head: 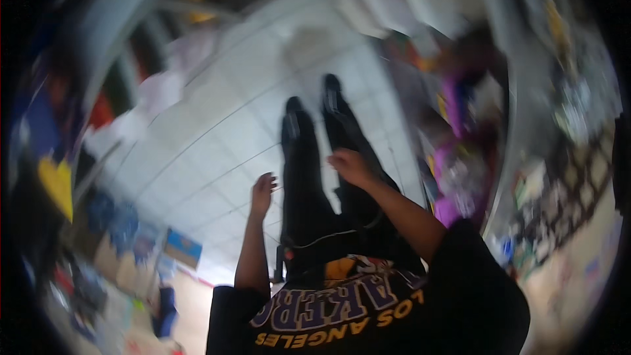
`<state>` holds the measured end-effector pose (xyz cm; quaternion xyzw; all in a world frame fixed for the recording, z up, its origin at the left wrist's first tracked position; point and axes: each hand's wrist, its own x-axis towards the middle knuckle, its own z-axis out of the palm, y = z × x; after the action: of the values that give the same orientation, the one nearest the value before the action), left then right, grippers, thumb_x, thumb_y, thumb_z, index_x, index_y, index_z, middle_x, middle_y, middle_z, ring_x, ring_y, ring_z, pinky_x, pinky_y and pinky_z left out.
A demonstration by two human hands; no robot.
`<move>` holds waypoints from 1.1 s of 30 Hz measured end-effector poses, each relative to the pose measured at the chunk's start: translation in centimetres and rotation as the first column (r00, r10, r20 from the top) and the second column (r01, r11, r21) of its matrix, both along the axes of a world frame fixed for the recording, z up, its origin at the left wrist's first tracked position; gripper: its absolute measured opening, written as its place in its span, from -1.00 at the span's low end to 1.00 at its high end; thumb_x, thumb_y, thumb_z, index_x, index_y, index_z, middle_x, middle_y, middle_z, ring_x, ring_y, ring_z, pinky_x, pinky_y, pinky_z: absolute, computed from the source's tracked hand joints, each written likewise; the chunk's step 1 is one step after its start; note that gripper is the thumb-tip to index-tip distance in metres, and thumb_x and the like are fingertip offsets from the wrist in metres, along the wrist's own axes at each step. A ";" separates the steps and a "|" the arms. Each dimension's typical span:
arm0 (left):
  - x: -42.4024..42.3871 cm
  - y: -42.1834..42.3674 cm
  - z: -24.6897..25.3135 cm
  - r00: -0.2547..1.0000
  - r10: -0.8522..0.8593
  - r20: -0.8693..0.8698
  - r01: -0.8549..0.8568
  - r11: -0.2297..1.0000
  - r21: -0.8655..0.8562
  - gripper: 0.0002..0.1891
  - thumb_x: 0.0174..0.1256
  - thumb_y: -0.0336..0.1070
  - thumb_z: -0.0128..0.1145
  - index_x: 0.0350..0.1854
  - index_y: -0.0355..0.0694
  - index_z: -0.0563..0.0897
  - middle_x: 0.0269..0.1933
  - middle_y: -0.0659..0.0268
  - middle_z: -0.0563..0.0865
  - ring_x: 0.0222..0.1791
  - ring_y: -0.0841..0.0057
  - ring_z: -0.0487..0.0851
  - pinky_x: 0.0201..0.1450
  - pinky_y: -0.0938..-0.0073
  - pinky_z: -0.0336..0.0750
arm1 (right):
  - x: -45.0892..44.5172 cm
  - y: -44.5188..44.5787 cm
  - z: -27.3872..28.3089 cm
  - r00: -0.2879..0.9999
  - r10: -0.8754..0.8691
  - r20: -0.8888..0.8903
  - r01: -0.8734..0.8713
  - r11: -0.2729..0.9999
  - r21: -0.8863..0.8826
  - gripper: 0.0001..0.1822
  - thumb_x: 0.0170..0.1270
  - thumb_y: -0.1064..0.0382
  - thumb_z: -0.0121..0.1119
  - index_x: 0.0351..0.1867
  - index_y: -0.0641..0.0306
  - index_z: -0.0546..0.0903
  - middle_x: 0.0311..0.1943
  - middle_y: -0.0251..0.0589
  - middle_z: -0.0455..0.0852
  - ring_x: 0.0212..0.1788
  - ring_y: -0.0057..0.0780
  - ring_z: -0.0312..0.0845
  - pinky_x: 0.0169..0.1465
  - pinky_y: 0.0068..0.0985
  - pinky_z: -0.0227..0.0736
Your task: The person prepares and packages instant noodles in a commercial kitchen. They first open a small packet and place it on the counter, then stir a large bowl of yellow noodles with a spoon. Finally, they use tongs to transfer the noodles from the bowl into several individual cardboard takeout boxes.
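My left hand (262, 192) hangs in the air beside my left leg, over the white tiled floor (217, 143). It is empty, with its fingers loosely bent and a little apart. In front of my right thigh is my right hand (351, 165), also with nothing in it. Its fingers are slightly curled and blurred. Below the hands are my black trousers (305, 182) and dark shoes (294, 125), one foot ahead of the other. A thin pale cord (323, 237) crosses the waist of the trousers.
Blurred, crowded shelving lines both sides of the tiled aisle. White sheets (160, 91) hang along the left edge. To the right are purple packages (451, 212) and a pale shelf edge (505, 158). A yellow piece (58, 187) shows at far left, a blue packet (183, 247) at lower left.
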<state>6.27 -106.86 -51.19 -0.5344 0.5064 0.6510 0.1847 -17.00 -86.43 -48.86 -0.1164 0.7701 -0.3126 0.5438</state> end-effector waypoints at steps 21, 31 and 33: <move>-2.0 10.1 -7.1 0.665 -0.746 -0.051 0.709 0.650 -0.274 -0.64 0.42 -0.14 0.01 -0.04 -0.41 0.56 -0.21 0.12 0.70 -0.18 0.44 0.67 -0.16 0.47 0.59 | 23.0 36.0 -3.6 0.480 -0.832 -0.278 0.877 0.464 0.123 -0.57 0.21 0.08 0.25 0.02 0.28 0.51 -0.23 -0.15 0.68 -0.20 -0.40 0.63 -0.08 -0.43 0.52; -17.7 50.0 -6.4 0.254 -0.857 -0.449 0.839 0.426 -0.339 -0.66 0.34 -0.20 0.16 0.08 -0.24 0.53 -0.13 0.30 0.68 -0.19 0.55 0.64 -0.10 0.53 0.51 | 13.7 60.1 -9.9 -0.043 -0.480 -0.876 0.930 0.302 -0.211 -0.22 -0.06 -0.01 0.41 0.17 0.33 0.38 0.06 0.04 0.52 0.16 -0.18 0.37 0.25 -0.26 0.23; -21.7 56.3 -8.9 0.152 -0.793 -0.590 0.738 0.488 -0.466 -0.59 0.33 -0.15 0.16 0.09 -0.33 0.52 0.02 0.15 0.64 0.05 0.35 0.57 0.07 0.38 0.47 | 8.7 64.3 -10.1 -0.067 -0.554 -0.830 0.872 0.372 -0.319 -0.30 -0.03 0.05 0.33 0.14 0.36 0.41 0.03 0.04 0.54 0.13 -0.20 0.40 0.22 -0.28 0.25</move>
<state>-15.44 -50.59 -60.06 0.1121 0.7514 0.6032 0.2427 -8.28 -22.15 -58.91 0.2687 0.8932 -0.3182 -0.1697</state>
